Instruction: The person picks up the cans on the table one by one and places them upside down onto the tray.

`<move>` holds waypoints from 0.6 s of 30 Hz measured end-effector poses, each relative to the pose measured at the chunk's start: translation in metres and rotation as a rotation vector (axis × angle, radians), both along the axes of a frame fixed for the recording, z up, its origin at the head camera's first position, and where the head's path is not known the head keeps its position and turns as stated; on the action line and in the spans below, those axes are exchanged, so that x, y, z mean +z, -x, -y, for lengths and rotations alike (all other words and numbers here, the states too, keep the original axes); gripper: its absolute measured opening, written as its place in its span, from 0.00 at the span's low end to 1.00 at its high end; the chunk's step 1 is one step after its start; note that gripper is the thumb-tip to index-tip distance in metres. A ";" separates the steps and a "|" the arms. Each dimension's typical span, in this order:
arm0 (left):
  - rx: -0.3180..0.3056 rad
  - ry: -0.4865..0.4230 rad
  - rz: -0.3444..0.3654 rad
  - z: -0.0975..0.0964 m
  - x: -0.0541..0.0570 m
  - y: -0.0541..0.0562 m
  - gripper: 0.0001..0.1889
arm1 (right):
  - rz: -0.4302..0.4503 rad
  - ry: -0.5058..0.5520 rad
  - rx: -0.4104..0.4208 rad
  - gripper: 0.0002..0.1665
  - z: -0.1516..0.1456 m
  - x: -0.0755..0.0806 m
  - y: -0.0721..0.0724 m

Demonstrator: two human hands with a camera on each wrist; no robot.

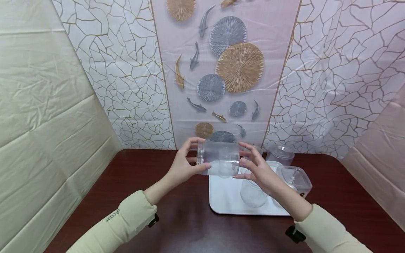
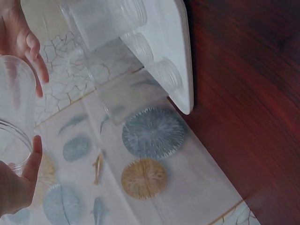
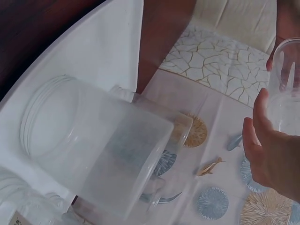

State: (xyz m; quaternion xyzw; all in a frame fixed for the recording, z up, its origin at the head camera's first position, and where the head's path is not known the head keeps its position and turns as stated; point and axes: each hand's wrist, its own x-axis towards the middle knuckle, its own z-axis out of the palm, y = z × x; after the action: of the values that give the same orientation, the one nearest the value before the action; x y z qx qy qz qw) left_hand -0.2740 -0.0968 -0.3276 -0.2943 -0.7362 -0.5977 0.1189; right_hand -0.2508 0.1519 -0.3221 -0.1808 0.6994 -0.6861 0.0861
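A clear plastic jar [image 1: 219,158] lies sideways in the air above the tray's left part, its threaded mouth to the left. My left hand [image 1: 185,161] grips that mouth end, thumb in front and fingers behind. At the jar's base, my right hand [image 1: 261,172] has its fingers spread around the edge; whether they press on it cannot be told. The left wrist view shows the jar [image 2: 16,93] with the right hand [image 2: 21,37] beside its base. In the right wrist view the right hand [image 3: 274,150] is close to the jar [image 3: 285,101].
A white tray [image 1: 221,200] stands on the dark red wooden table [image 1: 177,218]. It bears several clear containers, among them a large jar [image 3: 108,136] standing mouth down and a squarish one [image 1: 294,175] at the right. A patterned cloth [image 1: 227,105] hangs behind.
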 end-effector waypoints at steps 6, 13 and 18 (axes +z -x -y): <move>-0.007 -0.011 -0.040 -0.006 -0.002 -0.006 0.34 | 0.008 -0.001 0.012 0.38 -0.001 0.002 -0.002; -0.013 -0.033 -0.079 -0.009 -0.007 -0.010 0.34 | -0.002 0.046 0.071 0.35 0.003 0.004 -0.004; -0.016 -0.034 -0.088 -0.011 -0.008 -0.014 0.35 | -0.022 0.047 0.078 0.33 0.003 0.005 -0.005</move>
State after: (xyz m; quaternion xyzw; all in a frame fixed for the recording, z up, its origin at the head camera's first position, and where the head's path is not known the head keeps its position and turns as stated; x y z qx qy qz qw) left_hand -0.2600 -0.0861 -0.3352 -0.3243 -0.7174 -0.5977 0.1514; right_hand -0.2455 0.1489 -0.3171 -0.2174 0.6764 -0.6965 0.1006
